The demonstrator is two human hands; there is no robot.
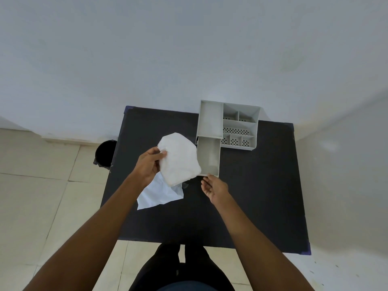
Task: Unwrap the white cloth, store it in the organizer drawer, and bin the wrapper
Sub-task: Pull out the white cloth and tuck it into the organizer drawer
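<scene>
My left hand (148, 164) holds the white cloth (179, 158) by its left edge, lifted above the black table (252, 196). The cloth hangs just left of the grey organizer's pulled-out drawer (209, 156), which has nothing inside. Under the cloth, a crumpled white wrapper (157, 196) lies flat on the table. My right hand (214, 189) hovers with fingers apart just below the drawer's front edge, holding nothing. The grey organizer (237, 127) stands at the table's far side with several perforated compartments.
A black bin (105, 153) stands on the tiled floor at the table's left edge. A white wall rises behind the table. My legs are at the table's near edge.
</scene>
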